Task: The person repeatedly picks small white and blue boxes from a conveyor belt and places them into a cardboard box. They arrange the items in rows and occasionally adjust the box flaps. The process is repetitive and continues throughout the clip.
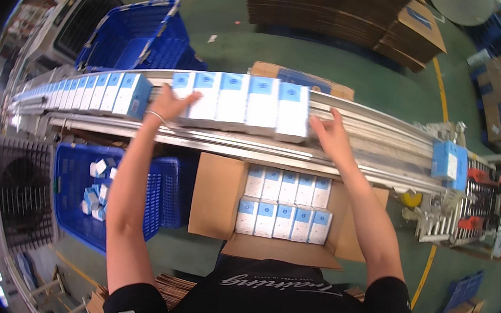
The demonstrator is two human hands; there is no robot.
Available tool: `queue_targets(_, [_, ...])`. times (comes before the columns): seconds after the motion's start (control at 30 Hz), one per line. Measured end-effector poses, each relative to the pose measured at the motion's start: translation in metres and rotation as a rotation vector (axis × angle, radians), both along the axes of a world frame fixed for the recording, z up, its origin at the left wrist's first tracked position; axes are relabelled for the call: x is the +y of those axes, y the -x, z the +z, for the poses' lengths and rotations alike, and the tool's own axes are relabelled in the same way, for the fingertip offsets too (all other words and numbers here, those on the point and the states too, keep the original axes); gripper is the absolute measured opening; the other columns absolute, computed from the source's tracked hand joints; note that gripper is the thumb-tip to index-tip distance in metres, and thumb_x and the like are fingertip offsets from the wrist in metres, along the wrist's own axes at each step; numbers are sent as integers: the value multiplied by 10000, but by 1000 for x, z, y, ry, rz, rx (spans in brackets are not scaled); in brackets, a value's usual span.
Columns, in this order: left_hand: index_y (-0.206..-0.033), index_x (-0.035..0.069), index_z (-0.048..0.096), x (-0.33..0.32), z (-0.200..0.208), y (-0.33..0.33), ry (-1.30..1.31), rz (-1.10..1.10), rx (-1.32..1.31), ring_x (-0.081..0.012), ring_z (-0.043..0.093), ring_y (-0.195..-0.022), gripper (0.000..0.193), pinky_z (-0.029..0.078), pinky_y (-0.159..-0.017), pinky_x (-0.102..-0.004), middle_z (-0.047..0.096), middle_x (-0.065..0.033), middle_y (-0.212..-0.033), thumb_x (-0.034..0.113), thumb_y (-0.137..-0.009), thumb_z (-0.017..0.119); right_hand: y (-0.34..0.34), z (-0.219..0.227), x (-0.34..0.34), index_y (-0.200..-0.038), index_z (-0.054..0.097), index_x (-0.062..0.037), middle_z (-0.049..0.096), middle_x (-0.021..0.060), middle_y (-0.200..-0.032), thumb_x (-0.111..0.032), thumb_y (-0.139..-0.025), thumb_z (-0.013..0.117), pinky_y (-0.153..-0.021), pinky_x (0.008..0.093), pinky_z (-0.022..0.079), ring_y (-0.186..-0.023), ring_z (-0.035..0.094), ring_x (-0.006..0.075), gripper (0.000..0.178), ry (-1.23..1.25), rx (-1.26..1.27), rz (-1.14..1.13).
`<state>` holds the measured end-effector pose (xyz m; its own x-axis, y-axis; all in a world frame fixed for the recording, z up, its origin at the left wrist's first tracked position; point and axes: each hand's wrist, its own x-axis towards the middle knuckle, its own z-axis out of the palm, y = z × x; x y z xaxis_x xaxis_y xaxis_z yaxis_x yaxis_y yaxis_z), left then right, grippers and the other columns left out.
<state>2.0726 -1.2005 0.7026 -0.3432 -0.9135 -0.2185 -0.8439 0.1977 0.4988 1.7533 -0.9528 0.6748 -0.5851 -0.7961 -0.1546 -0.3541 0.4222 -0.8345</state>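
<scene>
A row of several white and blue cartons [231, 99] stands side by side on the conveyor [368, 141] in front of me. Around the row's left end my left hand [170, 105] is closed, its thumb across the front of the end carton. Beside the right end is my right hand [330, 134], thumb and index finger spread, fingertips at or very near the last carton's edge. Whether they press on it I cannot tell. Below the conveyor, nearest me, an open cardboard box [217, 197] holds two rows of the same cartons.
More cartons [99, 92] queue on the conveyor at left. A blue basket [66, 194] with loose small boxes stands lower left; another blue basket [132, 44] lies beyond the conveyor. Stacked flat cardboard [329, 4] is at the far side. A blue-and-white carton [450, 164] sits at the right end.
</scene>
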Motion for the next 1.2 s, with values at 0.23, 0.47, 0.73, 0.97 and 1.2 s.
queue_targets(0.23, [-1106, -83, 383, 103, 6, 73, 103, -80, 487, -364, 627, -899, 742, 486, -785, -396, 617, -259, -958, 440, -722, 743, 25, 43, 18, -1206, 412, 30, 608, 184, -1083, -370, -671, 794, -846, 329, 472, -978, 609, 264, 770, 150, -2, 52])
queue_targets(0.47, [-1281, -85, 280, 261, 62, 19, 117, -172, 450, -404, 580, -1007, 877, 470, -850, -392, 557, -270, -1097, 367, -705, 763, -24, 111, 179, -1203, 397, 27, 631, 190, -1009, -269, -630, 819, -798, 352, 499, -907, 640, 280, 771, -49, 137, -18])
queue_targets(0.73, [-1307, -206, 131, 273, -193, 67, -88, -233, -210, -377, 592, -962, 938, 500, -781, -394, 521, -337, -1096, 472, -838, 579, -60, -143, 178, -1291, 236, 171, 591, 270, -1013, -501, -776, 655, -798, 391, 510, -897, 621, 371, 945, -491, 525, -36])
queue_targets(0.97, [-1279, -181, 237, 255, -177, 77, -124, -397, -399, -343, 610, -925, 801, 510, -792, -346, 570, -279, -1044, 389, -842, 592, -43, -79, 111, -1179, 511, 32, 653, 168, -836, -455, -867, 529, -706, 380, 508, -801, 643, 305, 578, -783, 618, 636])
queue_targets(1.2, [-1191, -153, 437, 260, -221, 91, 59, -584, -553, -336, 573, -994, 427, 507, -789, -368, 505, -312, -1167, 120, -864, 464, -99, -156, 134, -1368, 337, -99, 373, 241, -1288, -230, -798, 617, -832, 477, 477, -1052, 475, 445, 649, -553, 806, 732])
